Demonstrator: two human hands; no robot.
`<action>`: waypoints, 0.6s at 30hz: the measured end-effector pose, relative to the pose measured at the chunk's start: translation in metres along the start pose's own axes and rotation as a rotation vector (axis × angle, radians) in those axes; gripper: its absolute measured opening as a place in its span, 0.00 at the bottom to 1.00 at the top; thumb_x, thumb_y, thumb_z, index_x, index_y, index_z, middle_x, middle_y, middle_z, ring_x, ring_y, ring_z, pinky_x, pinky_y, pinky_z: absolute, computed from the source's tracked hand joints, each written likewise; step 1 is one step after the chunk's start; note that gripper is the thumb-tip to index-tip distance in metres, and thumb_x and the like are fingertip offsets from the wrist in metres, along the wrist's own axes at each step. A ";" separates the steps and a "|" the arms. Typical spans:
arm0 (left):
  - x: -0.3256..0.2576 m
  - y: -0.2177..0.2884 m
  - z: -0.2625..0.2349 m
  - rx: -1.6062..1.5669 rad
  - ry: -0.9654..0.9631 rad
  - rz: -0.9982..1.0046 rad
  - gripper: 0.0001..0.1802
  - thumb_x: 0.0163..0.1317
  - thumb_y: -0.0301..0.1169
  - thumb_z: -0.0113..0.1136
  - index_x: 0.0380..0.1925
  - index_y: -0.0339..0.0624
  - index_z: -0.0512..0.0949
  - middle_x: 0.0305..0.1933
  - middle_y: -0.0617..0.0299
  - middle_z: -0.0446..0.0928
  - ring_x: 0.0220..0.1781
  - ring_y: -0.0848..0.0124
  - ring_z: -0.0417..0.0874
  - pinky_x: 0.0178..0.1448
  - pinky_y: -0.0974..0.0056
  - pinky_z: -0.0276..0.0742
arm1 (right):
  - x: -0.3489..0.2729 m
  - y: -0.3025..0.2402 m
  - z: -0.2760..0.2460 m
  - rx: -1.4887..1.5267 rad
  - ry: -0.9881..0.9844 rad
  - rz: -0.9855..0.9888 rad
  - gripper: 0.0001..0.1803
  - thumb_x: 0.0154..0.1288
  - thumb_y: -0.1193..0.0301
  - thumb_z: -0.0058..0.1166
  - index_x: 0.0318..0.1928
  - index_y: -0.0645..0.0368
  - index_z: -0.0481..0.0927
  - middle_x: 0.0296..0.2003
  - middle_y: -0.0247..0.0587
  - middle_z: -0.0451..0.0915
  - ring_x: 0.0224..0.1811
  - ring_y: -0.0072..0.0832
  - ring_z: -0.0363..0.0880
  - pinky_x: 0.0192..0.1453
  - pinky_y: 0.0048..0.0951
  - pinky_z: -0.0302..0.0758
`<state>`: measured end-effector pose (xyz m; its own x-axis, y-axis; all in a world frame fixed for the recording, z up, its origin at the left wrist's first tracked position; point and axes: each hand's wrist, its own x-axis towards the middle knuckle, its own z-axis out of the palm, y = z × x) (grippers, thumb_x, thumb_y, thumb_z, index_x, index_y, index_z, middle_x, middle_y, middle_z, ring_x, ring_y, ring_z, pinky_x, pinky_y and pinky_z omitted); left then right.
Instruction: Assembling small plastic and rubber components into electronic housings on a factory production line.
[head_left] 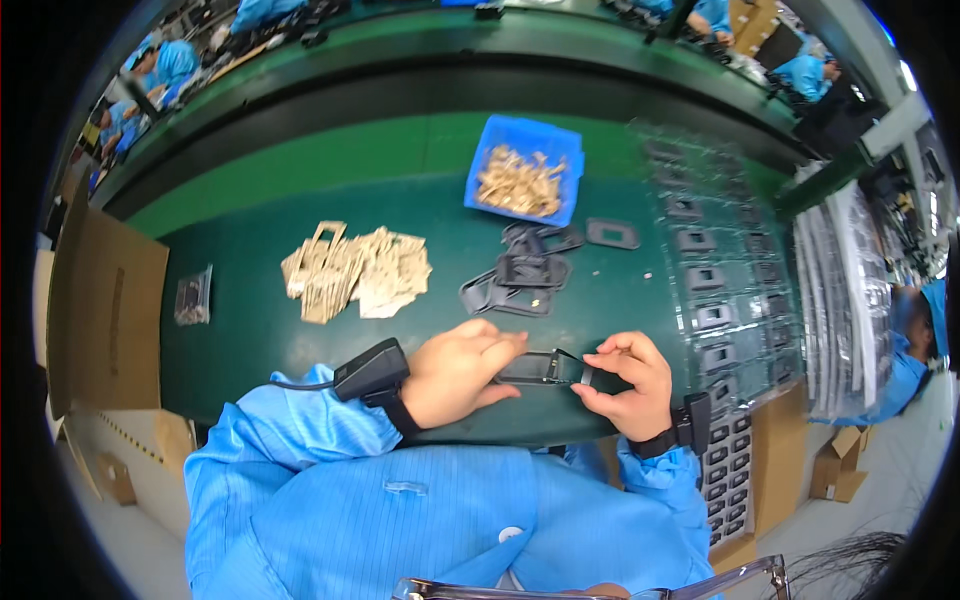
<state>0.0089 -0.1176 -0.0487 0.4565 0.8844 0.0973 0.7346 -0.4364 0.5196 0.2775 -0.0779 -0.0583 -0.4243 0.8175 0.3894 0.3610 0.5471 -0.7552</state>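
Observation:
Just above the table's near edge, a dark rectangular plastic frame (538,380) lies between my hands. My left hand (455,372) grips its left end, with thumb and forefinger on either side. At the frame's right end, the thumb and forefinger of my right hand (638,385) pinch a thin grey strip (587,374); whether it joins the frame I cannot make out. Beyond my hands lies a loose pile of similar dark plastic frames (530,270), with one more frame (612,233) apart to its right.
Tan flat frame-shaped pieces (355,270) are heaped at left. Behind stands a blue bin (478,160) of small tan pieces. Clear trays (715,280) with dark parts lie right. A cardboard box (110,300) borders the left side; a small clear bag (193,297) lies beside it.

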 end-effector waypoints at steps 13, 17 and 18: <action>-0.014 -0.017 0.007 -0.040 0.192 0.185 0.24 0.53 0.38 0.74 0.50 0.44 0.82 0.52 0.61 0.81 0.49 0.61 0.82 0.51 0.61 0.81 | 0.031 0.000 0.027 -0.043 -0.250 -0.062 0.23 0.37 0.73 0.78 0.39 0.58 0.87 0.37 0.38 0.78 0.38 0.37 0.78 0.41 0.34 0.76; -0.013 -0.013 0.008 0.084 0.185 0.200 0.22 0.55 0.37 0.72 0.50 0.45 0.83 0.50 0.63 0.81 0.49 0.65 0.82 0.48 0.65 0.82 | 0.033 -0.001 0.025 -0.035 -0.269 -0.028 0.23 0.37 0.73 0.78 0.40 0.58 0.87 0.37 0.39 0.78 0.39 0.38 0.79 0.42 0.34 0.77; -0.013 -0.013 0.008 0.137 0.176 0.207 0.21 0.55 0.37 0.71 0.49 0.46 0.83 0.50 0.63 0.80 0.50 0.66 0.81 0.47 0.66 0.83 | 0.033 0.000 0.024 -0.030 -0.277 -0.034 0.23 0.38 0.72 0.79 0.40 0.58 0.87 0.38 0.39 0.78 0.40 0.38 0.79 0.43 0.34 0.77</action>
<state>-0.0025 -0.1248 -0.0632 0.5186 0.7840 0.3413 0.7012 -0.6184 0.3549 0.2436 -0.0552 -0.0582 -0.6461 0.7206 0.2517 0.3658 0.5817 -0.7265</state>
